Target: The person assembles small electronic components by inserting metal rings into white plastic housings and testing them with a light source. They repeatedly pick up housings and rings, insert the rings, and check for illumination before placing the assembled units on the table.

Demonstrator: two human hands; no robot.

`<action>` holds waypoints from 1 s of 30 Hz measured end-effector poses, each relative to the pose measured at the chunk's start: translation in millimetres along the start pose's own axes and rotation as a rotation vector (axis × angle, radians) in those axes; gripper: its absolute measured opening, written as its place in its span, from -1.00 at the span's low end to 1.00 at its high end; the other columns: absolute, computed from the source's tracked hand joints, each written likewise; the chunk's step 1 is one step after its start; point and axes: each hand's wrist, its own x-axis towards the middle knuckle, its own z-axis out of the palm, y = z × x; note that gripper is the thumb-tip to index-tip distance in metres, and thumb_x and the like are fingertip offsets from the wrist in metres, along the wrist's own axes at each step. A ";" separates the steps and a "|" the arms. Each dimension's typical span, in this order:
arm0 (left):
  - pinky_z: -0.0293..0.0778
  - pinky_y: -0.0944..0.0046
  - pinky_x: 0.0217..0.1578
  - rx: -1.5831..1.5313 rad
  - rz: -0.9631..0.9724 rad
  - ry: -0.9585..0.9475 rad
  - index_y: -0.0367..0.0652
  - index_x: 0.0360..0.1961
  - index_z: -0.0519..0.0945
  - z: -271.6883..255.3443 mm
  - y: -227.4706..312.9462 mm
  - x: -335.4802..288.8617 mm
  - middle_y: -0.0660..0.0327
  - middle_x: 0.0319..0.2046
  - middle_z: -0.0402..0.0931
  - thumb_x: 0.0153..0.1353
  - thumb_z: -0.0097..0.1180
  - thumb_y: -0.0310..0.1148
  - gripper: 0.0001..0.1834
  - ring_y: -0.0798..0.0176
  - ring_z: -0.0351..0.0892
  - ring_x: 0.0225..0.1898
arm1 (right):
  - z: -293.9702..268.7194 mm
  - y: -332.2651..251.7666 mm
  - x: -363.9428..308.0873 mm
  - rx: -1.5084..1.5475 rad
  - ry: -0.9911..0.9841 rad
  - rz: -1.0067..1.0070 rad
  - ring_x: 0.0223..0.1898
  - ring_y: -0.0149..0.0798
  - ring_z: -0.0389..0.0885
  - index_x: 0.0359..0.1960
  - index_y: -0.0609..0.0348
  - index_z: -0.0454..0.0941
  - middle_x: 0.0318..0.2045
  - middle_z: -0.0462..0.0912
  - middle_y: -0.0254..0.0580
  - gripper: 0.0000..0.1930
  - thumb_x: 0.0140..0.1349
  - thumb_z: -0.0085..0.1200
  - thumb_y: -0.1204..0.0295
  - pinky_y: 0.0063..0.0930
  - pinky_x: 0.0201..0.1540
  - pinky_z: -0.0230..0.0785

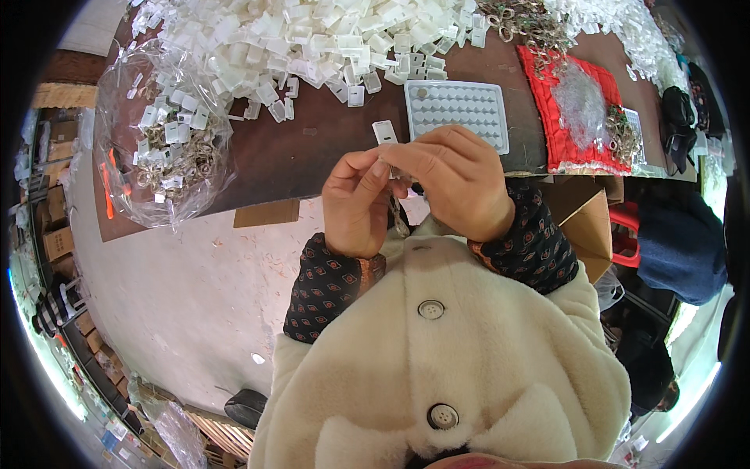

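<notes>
My left hand and my right hand meet at the near edge of the brown table, fingertips pinched together. A small white plastic case with a dark slot stands out just beyond the left fingertips, and the left hand appears to grip its lower end. Below the fingers dangles a metal keychain, partly hidden by the left hand. My right thumb and forefinger are closed at the same spot; what they pinch is covered by the fingers.
A large heap of white plastic cases covers the far side. A clear bag of cases and keychains lies left. Beyond my right hand sits a white compartment tray; further right, a red cloth bears clear plastic. An open cardboard box stands below.
</notes>
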 end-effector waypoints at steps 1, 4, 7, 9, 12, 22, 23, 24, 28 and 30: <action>0.55 0.19 -0.23 -0.018 -0.004 -0.007 -0.21 -0.12 0.57 -0.3 0.2 0.6 0.10 -0.24 0.64 0.33 0.10 -0.54 -0.88 0.22 0.59 -0.36 | 1.7 -0.3 1.5 -0.058 0.033 -0.081 -0.38 -0.20 0.61 -0.06 0.16 0.62 -0.34 0.67 -0.28 -0.60 -0.04 0.17 0.59 -0.42 -0.29 0.48; 0.55 0.16 -0.18 -0.041 0.016 0.034 -0.19 -0.12 0.55 -0.1 0.1 2.1 0.08 -0.22 0.63 0.35 0.09 -0.52 -0.89 0.23 0.58 -0.35 | 4.0 -1.2 1.7 0.002 -0.024 -0.055 -0.36 -0.11 0.65 -0.10 0.28 0.64 -0.29 0.71 -0.11 -0.75 0.16 0.15 0.64 -0.37 -0.29 0.53; 0.53 0.14 -0.11 -0.038 0.013 0.066 -0.17 -0.11 0.54 0.8 0.5 2.6 0.05 -0.20 0.62 0.36 0.09 -0.50 -0.89 0.24 0.57 -0.34 | 0.4 13.7 -1.2 -0.085 -0.035 0.197 -0.36 -0.09 0.64 -0.08 0.24 0.64 -0.29 0.70 -0.10 -0.75 0.19 0.17 0.55 -0.34 -0.30 0.51; 0.53 0.12 -0.08 -0.031 0.004 0.069 -0.15 -0.11 0.53 1.3 1.2 2.5 0.02 -0.18 0.62 0.36 0.09 -0.48 -0.89 0.25 0.57 -0.34 | 6.5 32.1 -0.1 -0.185 0.016 0.333 -0.34 -0.03 0.63 -0.07 0.15 0.65 -0.32 0.66 -0.10 -0.77 0.24 0.16 0.50 -0.30 -0.30 0.49; 0.52 0.09 -0.07 -0.020 0.000 0.061 -0.13 -0.11 0.53 2.1 2.7 2.4 -0.01 -0.17 0.61 0.35 0.10 -0.47 -0.88 0.24 0.57 -0.34 | 15.9 50.2 0.9 -0.279 -0.052 0.446 -0.34 -0.01 0.62 -0.09 0.12 0.64 -0.36 0.61 -0.12 -0.79 0.24 0.16 0.47 -0.29 -0.28 0.49; 0.55 0.13 -0.15 -0.059 -0.004 0.007 -0.12 -0.11 0.55 3.1 2.8 -2.9 0.04 -0.18 0.63 0.34 0.10 -0.50 -0.87 0.19 0.62 -0.33 | 2.1 -5.2 2.1 0.180 0.031 0.267 -0.41 -0.20 0.69 -0.26 0.25 0.65 -0.38 0.68 -0.08 -0.81 0.09 0.21 0.73 -0.46 -0.34 0.54; 0.55 0.14 -0.16 -0.058 0.004 -0.013 -0.12 -0.11 0.55 2.9 2.8 -4.1 0.06 -0.18 0.63 0.34 0.10 -0.50 -0.87 0.19 0.62 -0.33 | 1.2 -7.7 2.4 0.211 0.039 0.271 -0.41 -0.20 0.69 -0.26 0.25 0.65 -0.38 0.68 -0.09 -0.81 0.09 0.21 0.73 -0.46 -0.34 0.54; 0.55 0.15 -0.16 -0.052 -0.007 -0.025 -0.11 -0.12 0.56 2.4 3.2 -5.1 0.08 -0.19 0.64 0.34 0.10 -0.50 -0.88 0.20 0.62 -0.33 | 0.5 -9.2 2.6 0.238 0.025 0.276 -0.41 -0.20 0.69 -0.26 0.25 0.64 -0.39 0.67 -0.09 -0.81 0.09 0.20 0.74 -0.46 -0.35 0.54; 0.55 0.19 -0.18 -0.081 -0.043 -0.036 -0.10 -0.13 0.59 3.0 4.0 -11.2 0.14 -0.20 0.64 0.34 0.10 -0.50 -0.88 0.24 0.62 -0.33 | -5.1 -11.2 1.6 0.397 -0.051 0.324 -0.40 -0.09 0.62 -0.25 0.19 0.64 -0.39 0.63 -0.15 -0.81 0.06 0.25 0.62 -0.36 -0.35 0.48; 0.55 0.21 -0.19 -0.097 -0.035 0.021 -0.11 -0.13 0.59 5.2 2.7 -13.9 0.15 -0.21 0.65 0.34 0.10 -0.49 -0.88 0.25 0.61 -0.35 | -9.6 -15.7 -1.7 0.211 -0.045 0.157 -0.38 -0.07 0.61 -0.20 0.22 0.63 -0.37 0.63 -0.14 -0.77 0.05 0.26 0.59 -0.35 -0.29 0.48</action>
